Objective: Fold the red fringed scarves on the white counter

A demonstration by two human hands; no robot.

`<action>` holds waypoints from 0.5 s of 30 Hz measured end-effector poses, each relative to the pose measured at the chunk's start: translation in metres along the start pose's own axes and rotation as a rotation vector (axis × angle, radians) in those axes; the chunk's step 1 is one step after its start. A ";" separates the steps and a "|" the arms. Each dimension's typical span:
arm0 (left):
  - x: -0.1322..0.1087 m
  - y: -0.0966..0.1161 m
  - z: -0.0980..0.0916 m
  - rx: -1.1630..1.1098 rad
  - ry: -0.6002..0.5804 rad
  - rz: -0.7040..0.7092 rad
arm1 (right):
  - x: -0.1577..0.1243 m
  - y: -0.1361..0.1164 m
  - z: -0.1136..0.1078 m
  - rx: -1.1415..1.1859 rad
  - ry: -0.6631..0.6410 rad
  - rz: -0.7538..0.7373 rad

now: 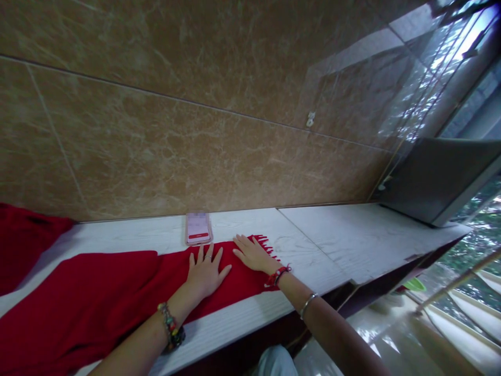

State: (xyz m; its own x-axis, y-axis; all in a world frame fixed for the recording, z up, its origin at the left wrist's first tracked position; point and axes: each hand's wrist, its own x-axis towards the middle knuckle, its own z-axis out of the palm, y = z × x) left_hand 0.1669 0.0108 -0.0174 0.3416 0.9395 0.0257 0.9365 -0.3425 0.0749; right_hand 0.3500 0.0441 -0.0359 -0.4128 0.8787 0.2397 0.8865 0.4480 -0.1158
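Note:
A long red scarf with a fringed end lies stretched along the white wood-grain counter. My left hand rests palm down on it with the fingers spread; a ring shows on one finger and beaded bracelets circle the wrist. Close to the fringe, my right hand presses flat on the cloth, fingers stretched out. A red bracelet and a silver bangle are on that arm. The scarf is smooth under the hands and rumpled toward the left.
Just behind my left hand a phone with a lit screen lies against the wall side. More red cloth is heaped at the far left. Brown marbled tiles rise behind the counter. A dark grey box-like object stands at the right end.

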 end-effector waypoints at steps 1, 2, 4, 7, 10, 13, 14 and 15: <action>0.000 0.000 0.000 -0.003 -0.001 0.001 | -0.003 0.005 0.001 -0.019 -0.012 0.019; 0.001 0.000 0.000 -0.006 -0.001 0.002 | -0.007 0.013 0.000 -0.034 -0.025 0.050; 0.001 0.000 0.000 -0.016 -0.008 0.002 | -0.016 0.034 -0.004 -0.059 -0.058 0.139; 0.000 0.000 -0.001 -0.026 -0.024 0.002 | -0.030 0.066 -0.014 -0.085 -0.114 0.276; 0.000 0.000 -0.001 -0.028 -0.021 0.007 | -0.039 0.080 -0.023 -0.095 -0.124 0.359; 0.000 0.000 -0.001 -0.026 -0.017 0.009 | -0.040 0.058 -0.030 -0.032 -0.029 0.298; 0.000 0.000 -0.001 -0.025 -0.018 0.006 | -0.038 0.044 -0.030 -0.003 0.005 0.235; 0.000 0.001 -0.001 -0.021 -0.017 0.001 | -0.035 0.029 -0.030 0.016 0.022 0.150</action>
State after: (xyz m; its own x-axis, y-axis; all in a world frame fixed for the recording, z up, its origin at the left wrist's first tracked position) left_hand 0.1677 0.0108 -0.0160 0.3442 0.9388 0.0091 0.9342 -0.3435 0.0961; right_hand 0.3962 0.0208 -0.0190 -0.2709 0.9323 0.2398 0.9344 0.3145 -0.1674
